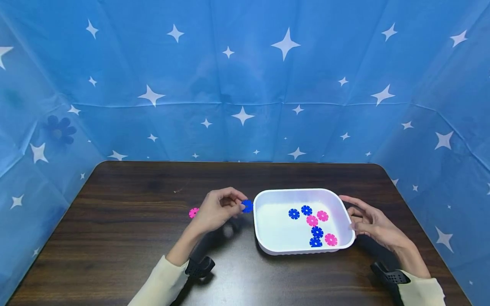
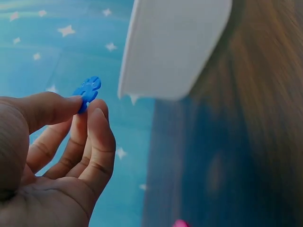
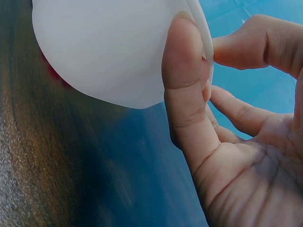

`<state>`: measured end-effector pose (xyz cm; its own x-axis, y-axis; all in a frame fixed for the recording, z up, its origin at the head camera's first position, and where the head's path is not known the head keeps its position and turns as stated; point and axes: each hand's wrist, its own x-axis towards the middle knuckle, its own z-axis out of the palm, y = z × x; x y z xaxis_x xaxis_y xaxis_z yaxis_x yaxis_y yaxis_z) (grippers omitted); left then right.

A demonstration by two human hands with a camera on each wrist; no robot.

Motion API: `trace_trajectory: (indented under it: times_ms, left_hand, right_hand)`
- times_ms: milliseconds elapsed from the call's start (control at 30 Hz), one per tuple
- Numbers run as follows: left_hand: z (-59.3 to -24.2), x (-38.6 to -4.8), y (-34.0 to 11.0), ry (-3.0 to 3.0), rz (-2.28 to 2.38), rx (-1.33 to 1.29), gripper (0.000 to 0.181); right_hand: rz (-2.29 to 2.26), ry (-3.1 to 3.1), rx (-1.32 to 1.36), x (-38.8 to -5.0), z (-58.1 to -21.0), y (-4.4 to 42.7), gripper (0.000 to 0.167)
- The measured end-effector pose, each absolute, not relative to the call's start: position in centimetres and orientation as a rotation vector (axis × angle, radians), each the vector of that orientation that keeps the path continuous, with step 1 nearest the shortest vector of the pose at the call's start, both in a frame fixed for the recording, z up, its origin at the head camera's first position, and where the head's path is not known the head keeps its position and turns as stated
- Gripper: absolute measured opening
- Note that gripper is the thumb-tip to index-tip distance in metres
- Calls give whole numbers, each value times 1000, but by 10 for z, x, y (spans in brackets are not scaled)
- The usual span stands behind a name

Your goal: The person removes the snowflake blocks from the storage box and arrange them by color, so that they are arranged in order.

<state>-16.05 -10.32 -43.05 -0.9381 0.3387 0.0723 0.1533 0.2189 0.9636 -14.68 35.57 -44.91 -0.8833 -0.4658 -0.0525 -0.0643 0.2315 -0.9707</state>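
Observation:
My left hand pinches a blue flower-shaped plastic disc between thumb and fingertips, just left of the white tray. Seen from the left wrist, the blue disc is tilted nearly edge-on, apart from the tray's wall. My right hand holds the tray at its right end. The right wrist view has the thumb against the outer wall and the other fingers around the rim. Inside the tray lie several blue discs and three pink discs, mostly toward the right.
A pink disc lies on the dark wooden table, left of my left hand and partly hidden by it. A blue curtain with white stars hangs behind the table and along both sides. Each wrist wears a black band.

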Motion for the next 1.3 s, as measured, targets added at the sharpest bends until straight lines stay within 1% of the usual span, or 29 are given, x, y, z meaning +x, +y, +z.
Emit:
trace_trajectory:
  times_ms: [367, 633, 1000, 1167, 1300]
  left_hand:
    - [-460, -154, -152, 2400, 1667, 256, 17]
    - [-469, -147, -177, 2481, 1538, 241, 17]
    - [-464, -142, -178, 2605, 1330, 121, 16]
    - [-466, -143, -178, 2669, 1236, 128, 10]
    - [-466, -143, -177, 2703, 1204, 159, 9]
  right_hand:
    - [-1690, 2180, -486, -147, -450, 356, 73]
    - [-1682, 2199, -473, -147, -450, 355, 73]
    - [-1689, 2194, -496, -147, -452, 357, 72]
    - [-1694, 2181, -510, -148, -453, 358, 72]
    - [-1691, 2179, -515, -149, -453, 359, 72]
